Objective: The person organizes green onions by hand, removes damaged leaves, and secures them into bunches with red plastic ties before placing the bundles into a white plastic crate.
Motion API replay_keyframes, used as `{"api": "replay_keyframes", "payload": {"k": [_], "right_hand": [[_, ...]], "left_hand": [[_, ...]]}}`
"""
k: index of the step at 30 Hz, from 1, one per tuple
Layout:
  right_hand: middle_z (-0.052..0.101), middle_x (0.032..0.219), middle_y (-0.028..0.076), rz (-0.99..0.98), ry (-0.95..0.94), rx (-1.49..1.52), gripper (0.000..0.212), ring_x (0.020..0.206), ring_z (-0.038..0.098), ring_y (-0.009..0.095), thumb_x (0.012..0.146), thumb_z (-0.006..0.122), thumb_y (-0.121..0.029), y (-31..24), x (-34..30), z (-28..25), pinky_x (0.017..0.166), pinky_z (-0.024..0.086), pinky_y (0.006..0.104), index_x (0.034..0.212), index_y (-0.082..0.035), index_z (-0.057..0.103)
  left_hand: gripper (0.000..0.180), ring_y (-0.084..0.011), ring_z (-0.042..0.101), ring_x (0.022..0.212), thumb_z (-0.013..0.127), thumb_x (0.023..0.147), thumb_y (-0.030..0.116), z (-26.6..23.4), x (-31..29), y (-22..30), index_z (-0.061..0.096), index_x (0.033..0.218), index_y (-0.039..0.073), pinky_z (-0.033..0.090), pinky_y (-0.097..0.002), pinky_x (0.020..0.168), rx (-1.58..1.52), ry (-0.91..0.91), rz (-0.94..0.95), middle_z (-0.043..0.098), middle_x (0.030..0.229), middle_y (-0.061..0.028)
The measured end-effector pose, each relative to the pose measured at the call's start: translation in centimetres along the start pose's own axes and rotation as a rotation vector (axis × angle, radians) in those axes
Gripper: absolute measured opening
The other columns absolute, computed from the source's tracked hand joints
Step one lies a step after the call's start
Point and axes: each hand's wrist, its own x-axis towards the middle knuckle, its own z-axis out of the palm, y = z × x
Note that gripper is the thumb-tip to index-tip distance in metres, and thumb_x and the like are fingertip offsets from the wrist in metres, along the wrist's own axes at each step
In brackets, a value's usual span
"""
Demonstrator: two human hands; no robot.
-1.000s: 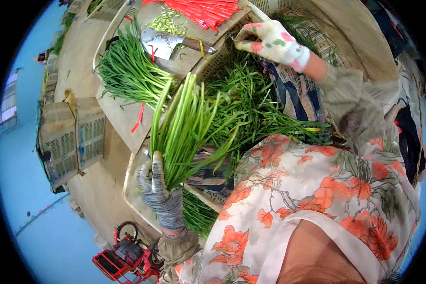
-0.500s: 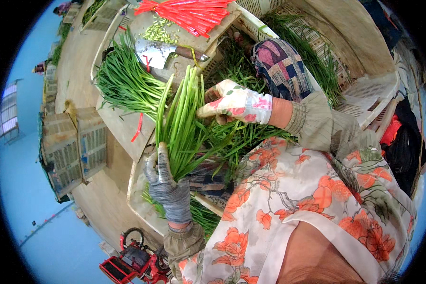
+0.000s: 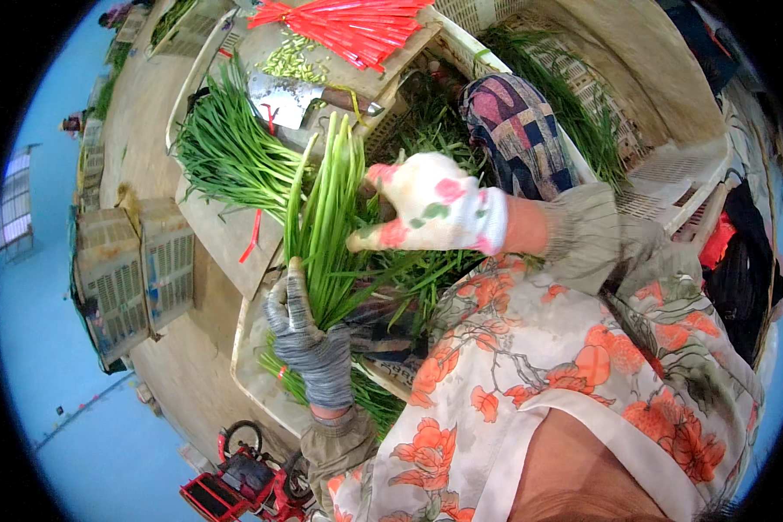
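Note:
My left hand (image 3: 309, 344), in a grey striped glove, is wrapped round the lower part of a loose bunch of garlic chives (image 3: 329, 217). The pale stem ends point up and away from me. On the right side of the bunch is my right hand (image 3: 439, 204), in a white floral glove, its thumb and fingers apart and close to the leaves; whether it touches them I cannot tell. A pile of garlic chives (image 3: 235, 148) lies on the board at the left. Beyond it rests a cleaver (image 3: 283, 97) with a wooden handle.
Red ties (image 3: 348, 30) lie heaped at the far end of the board, next to cut stem ends (image 3: 294, 59). Loose leaves (image 3: 435, 130) fill the space before my lap. A white crate (image 3: 670, 187) with more greens stands right. Stacked crates (image 3: 135, 270) stand left, near a red tricycle (image 3: 248, 478).
My right hand has turned and spread its thumb and fingers, shifting slightly down along the bunch. The left hand keeps its hold almost unmoved.

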Motion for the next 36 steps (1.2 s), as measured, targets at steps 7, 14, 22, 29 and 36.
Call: {"api": "replay_keyframes", "payload": {"k": [7, 14, 22, 29, 36], "right_hand": [[0.065, 0.069, 0.011, -0.109, -0.449, 0.764, 0.031, 0.061, 0.063, 0.020, 0.077, 0.066, -0.026, 2.2, 0.6, 2.0, 0.057, 0.051, 0.0319, 0.085, 0.003, 0.063], [0.065, 0.074, 0.005, -0.385, -1.211, 1.123, 0.019, 0.059, 0.058, 0.008, 0.075, 0.071, -0.008, 1.9, -3.7, -1.7, 0.048, 0.045, 0.0221, 0.090, 0.002, 0.065], [0.065, 0.098, 0.013, 0.020, -0.064, 0.758, 0.066, 0.089, 0.062, 0.015, 0.073, 0.079, -0.033, 4.2, 0.9, -0.8, 0.076, 0.050, 0.0272, 0.119, 0.008, 0.052], [0.059, 0.073, -0.001, 0.124, -0.168, 1.328, 0.036, 0.058, 0.051, 0.006, 0.075, 0.076, -0.023, 4.8, 2.0, 2.8, 0.049, 0.039, 0.0217, 0.100, -0.003, 0.061], [0.057, 0.074, -0.004, -0.127, -0.004, 1.230, 0.031, 0.058, 0.046, 0.004, 0.076, 0.071, -0.013, 4.0, 1.9, 1.9, 0.051, 0.037, 0.0208, 0.104, -0.006, 0.061]], "left_hand": [[0.069, -0.0276, 0.054, 0.098, 0.066, 0.062, -0.002, 0.0, 0.2, 0.1, 0.052, 0.129, 0.006, 0.045, -0.0332, 0.088, -0.048, -0.036, -0.046, 0.054, 0.106, -0.0117], [0.077, -0.0300, 0.052, 0.100, 0.069, 0.057, -0.003, 0.3, -0.1, -2.3, 0.049, 0.131, 0.004, 0.042, -0.0355, 0.092, -0.125, -0.058, -0.036, 0.055, 0.107, -0.0135], [0.072, -0.0274, 0.054, 0.097, 0.070, 0.059, -0.002, 0.1, -0.4, -1.4, 0.052, 0.129, 0.005, 0.044, -0.0330, 0.086, -0.085, 0.004, 0.037, 0.055, 0.105, -0.0118], [0.071, -0.0259, 0.056, 0.095, 0.076, 0.061, 0.005, 0.0, -0.3, 0.0, 0.053, 0.129, 0.007, 0.046, -0.0319, 0.083, -0.011, 0.020, 0.045, 0.054, 0.103, -0.0103], [0.072, -0.0269, 0.055, 0.098, 0.075, 0.061, 0.006, 0.5, -0.5, -0.6, 0.052, 0.129, 0.006, 0.045, -0.0338, 0.087, -0.026, 0.004, 0.085, 0.056, 0.107, -0.0109]]}}
